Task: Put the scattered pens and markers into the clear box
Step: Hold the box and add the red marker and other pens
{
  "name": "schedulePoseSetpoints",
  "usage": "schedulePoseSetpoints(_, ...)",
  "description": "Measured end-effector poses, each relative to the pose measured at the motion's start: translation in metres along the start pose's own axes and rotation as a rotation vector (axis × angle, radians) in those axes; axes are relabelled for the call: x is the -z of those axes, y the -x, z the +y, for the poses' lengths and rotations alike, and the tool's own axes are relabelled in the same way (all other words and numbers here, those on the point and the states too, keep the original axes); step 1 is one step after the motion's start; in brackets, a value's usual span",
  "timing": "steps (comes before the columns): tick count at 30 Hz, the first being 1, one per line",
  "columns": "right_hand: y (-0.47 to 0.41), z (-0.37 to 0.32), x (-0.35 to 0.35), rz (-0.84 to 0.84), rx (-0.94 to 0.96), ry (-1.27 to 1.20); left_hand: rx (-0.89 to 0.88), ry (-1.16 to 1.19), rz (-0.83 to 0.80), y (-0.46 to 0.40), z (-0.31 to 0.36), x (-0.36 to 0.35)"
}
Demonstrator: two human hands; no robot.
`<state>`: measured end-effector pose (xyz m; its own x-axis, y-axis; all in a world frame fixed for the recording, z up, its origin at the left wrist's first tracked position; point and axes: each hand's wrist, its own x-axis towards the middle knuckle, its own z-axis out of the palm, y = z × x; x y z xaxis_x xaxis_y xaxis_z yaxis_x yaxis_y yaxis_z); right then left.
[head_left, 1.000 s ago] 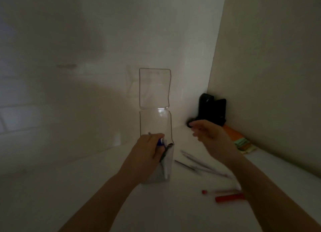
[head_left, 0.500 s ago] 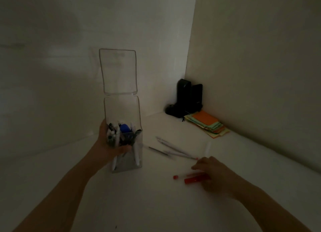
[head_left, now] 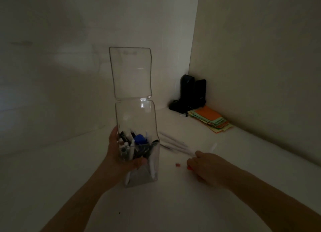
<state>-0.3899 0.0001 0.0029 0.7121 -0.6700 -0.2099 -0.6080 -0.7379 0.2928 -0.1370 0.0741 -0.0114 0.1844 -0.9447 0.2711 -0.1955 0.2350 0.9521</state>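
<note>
Gripping the clear box from its left side, your left hand has the thumb across the near face and the fingers wrapped round the far left wall, closed firmly on it. The box stands upright on the white surface, near the middle of the scene, with its hinged lid swung up and back, standing almost vertical above the opening. Inside, pens and markers stand on end, packed together; a blue cap shows among darker and white barrels.

Your right hand lies low on the surface to the right of the box, palm down, covering most of a red marker; only a small orange-red bit peeks out at its left edge. You cannot tell from here whether those fingers are closed on the marker or just resting over it. A small red end lies just left of the hand, apart from the box.

Farther back, several pale pens lie loose and blurred between the box and your right hand. In the far right corner sit a dark object and a stack of coloured paper.
</note>
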Motion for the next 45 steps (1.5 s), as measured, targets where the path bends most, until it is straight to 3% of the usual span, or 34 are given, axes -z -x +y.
schedulePoseSetpoints(3, 0.009, 0.005, 0.026, 0.110, -0.156, -0.078, -0.014, 0.034, -0.009, 0.001, -0.001, 0.003)
schedulePoseSetpoints(6, 0.024, 0.014, 0.073, 0.651, -0.263, -0.307, 0.001, 0.033, -0.012, 0.003, 0.001, 0.003)
schedulePoseSetpoints(8, 0.035, 0.010, 0.110, 1.008, -0.301, -0.642, 0.007, 0.052, -0.015, 0.004, 0.001, 0.002)
schedulePoseSetpoints(11, 0.030, -0.006, 0.159, 1.308, -0.124, -1.128, -0.009, 0.062, -0.009, 0.004, 0.002, 0.001)
schedulePoseSetpoints(13, 0.011, -0.023, 0.178, 1.297, 0.008, -1.348, -0.027, 0.066, -0.014, 0.004, 0.003, 0.001)
schedulePoseSetpoints(15, -0.012, -0.043, 0.187, 1.190, 0.051, -1.399, -0.031, 0.102, -0.022, 0.003, 0.001, 0.002)
schedulePoseSetpoints(18, -0.045, -0.070, 0.179, 1.099, 0.023, -1.283, -0.031, 0.087, -0.008, 0.002, -0.001, 0.001)
schedulePoseSetpoints(24, -0.062, -0.077, 0.181, 1.137, -0.086, -1.081, -0.038, -0.024, 0.008, 0.001, -0.001, 0.000)
schedulePoseSetpoints(30, -0.060, -0.066, 0.183, 1.133, -0.132, -0.727, -0.027, -0.062, 0.026, 0.004, 0.004, 0.004)
schedulePoseSetpoints(36, -0.064, -0.078, 0.159, 0.772, -0.053, -0.544, -0.043, -0.058, 0.003, 0.006, 0.005, 0.006)
schedulePoseSetpoints(39, -0.064, -0.076, 0.161, 0.803, -0.044, -0.643, -0.016, -0.047, 0.020, 0.004, 0.000, 0.007)
schedulePoseSetpoints(45, -0.058, -0.069, 0.180, 1.028, -0.040, -0.922, -0.007, -0.164, 0.056, 0.008, 0.007, 0.008)
